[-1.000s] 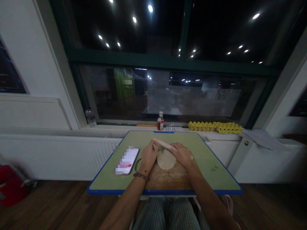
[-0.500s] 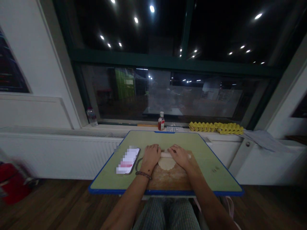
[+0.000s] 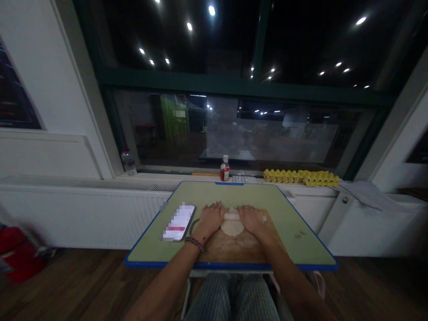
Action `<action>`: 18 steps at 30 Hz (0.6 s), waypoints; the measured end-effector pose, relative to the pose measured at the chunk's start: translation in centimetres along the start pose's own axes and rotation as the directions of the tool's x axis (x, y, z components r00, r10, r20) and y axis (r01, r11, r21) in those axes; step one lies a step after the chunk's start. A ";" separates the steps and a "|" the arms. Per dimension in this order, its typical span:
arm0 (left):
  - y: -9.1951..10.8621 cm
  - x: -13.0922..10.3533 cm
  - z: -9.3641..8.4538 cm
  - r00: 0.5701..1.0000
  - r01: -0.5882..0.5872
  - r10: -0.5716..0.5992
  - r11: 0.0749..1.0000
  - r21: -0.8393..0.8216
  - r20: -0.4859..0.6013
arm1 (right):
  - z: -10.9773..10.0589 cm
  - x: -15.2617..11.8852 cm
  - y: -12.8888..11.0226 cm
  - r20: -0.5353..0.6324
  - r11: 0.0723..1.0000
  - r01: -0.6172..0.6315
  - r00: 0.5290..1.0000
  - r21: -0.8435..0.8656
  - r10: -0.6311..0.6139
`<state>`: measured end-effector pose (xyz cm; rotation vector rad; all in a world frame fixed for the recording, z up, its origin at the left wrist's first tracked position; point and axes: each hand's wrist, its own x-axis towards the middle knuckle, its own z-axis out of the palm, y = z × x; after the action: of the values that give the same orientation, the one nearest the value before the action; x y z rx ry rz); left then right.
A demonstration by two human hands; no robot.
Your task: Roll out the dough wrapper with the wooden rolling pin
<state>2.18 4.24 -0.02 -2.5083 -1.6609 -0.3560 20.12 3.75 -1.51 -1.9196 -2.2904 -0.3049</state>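
Well, in the head view, which is the only one, I see a person sitting at a green table (image 3: 297, 214) with blue edge. On it lies a wooden board (image 3: 234, 250), and on the board a thin, roundish sheet of dough (image 3: 232, 229). A pale rolling pin (image 3: 231, 216) lies across the dough, toward its far side. The left hand (image 3: 211, 219) and the right hand (image 3: 251, 219) rest on the pin from above, well opened and flat, their fingers pointing forward. The dough shows between them. To the left of the board, a phone (image 3: 180, 222) lies with lit screen. Behind, a small bottle (image 3: 225, 171) stands upright near yellow egg trays (image 3: 301, 177).
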 end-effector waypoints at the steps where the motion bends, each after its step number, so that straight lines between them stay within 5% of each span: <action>1: 0.0 -0.2 -0.1 1.000 0.006 -0.006 1.000 -0.018 0.004 | 0.1 -0.1 0.0 0.007 1.000 0.001 1.000 0.016 -0.001; 10: 0.1 -1.6 0.0 0.998 -0.056 0.055 0.998 -0.040 -0.018 | 0.1 -0.9 1.2 0.069 0.969 0.085 0.992 0.234 -0.103; 18: -1.0 2.2 0.1 0.989 0.033 -0.017 0.994 -0.104 0.146 | 1.3 1.7 2.5 0.054 0.955 0.075 0.994 0.285 -0.095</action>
<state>2.11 6.57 0.43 -2.6512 -1.7720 -0.2770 22.34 6.13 -2.25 -1.7178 -2.3136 0.0789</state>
